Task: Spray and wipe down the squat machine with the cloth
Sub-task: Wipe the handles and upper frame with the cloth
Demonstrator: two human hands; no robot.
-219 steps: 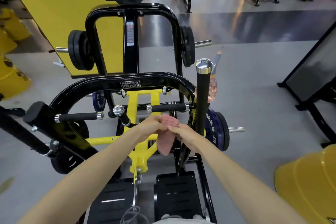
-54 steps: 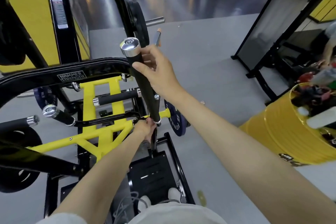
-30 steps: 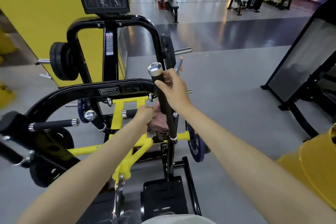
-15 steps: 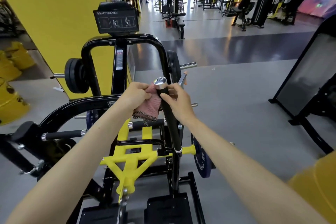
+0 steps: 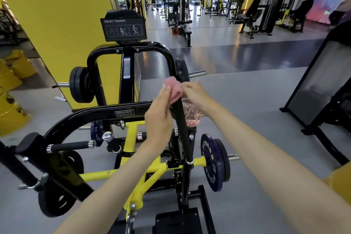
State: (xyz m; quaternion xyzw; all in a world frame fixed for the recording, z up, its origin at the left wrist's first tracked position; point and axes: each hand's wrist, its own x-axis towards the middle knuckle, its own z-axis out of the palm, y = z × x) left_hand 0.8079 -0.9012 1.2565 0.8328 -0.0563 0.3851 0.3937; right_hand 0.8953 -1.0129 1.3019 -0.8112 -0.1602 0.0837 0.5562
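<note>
Now the cloth (image 5: 173, 90) sits bunched over the top of the upright handle (image 5: 183, 135) on the squat machine (image 5: 106, 115), hiding the chrome cap that was bare half a second ago. One second ago the cloth was low on the shaft, near the collar (image 5: 189, 162), so the wipe has run up the full grip.

Left hand (image 5: 159, 118): fingers straight, pressing the cloth against the handle's left side, not wrapped round it.

Right hand (image 5: 197, 97): it has left the shaft it was steadying, and its fingertips meet the cloth from the right. Blur keeps us from saying whether they pinch it or only touch it.

Spray bottle (image 5: 192, 118): hangs just behind the handle, beside the right wrist, in neither hand.

Our reading is that this handle is nearly finished, with the cap as its last spot. As far as we can judge, the horizontal grips (image 5: 70, 146), yellow arms (image 5: 133, 171) and footplate (image 5: 176, 222) remain. We expect a fresh spray before those, which would need one hand freed.
</note>
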